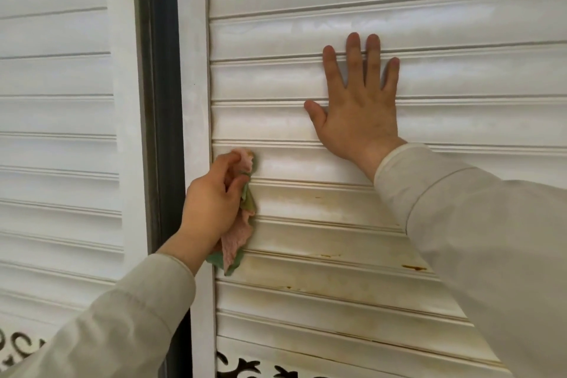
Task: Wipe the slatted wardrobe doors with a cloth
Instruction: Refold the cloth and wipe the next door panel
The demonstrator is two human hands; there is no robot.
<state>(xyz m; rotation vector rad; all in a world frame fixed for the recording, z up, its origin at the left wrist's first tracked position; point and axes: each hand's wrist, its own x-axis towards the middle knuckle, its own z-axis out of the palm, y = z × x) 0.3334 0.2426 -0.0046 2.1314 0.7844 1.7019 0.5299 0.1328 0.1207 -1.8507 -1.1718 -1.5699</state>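
A white slatted wardrobe door fills the right side of the view. Its lower slats carry yellowish stains and a few brown rust-like marks. My left hand grips a pink and green cloth and holds it against the left end of a slat, next to the door's frame. The cloth hangs down below my fingers. My right hand lies flat on the slats higher up and to the right, fingers straight and spread.
A second white slatted door stands to the left, set further back. A dark vertical gap separates the two doors. Dark ornamental cut-out panels run along the bottom of both doors.
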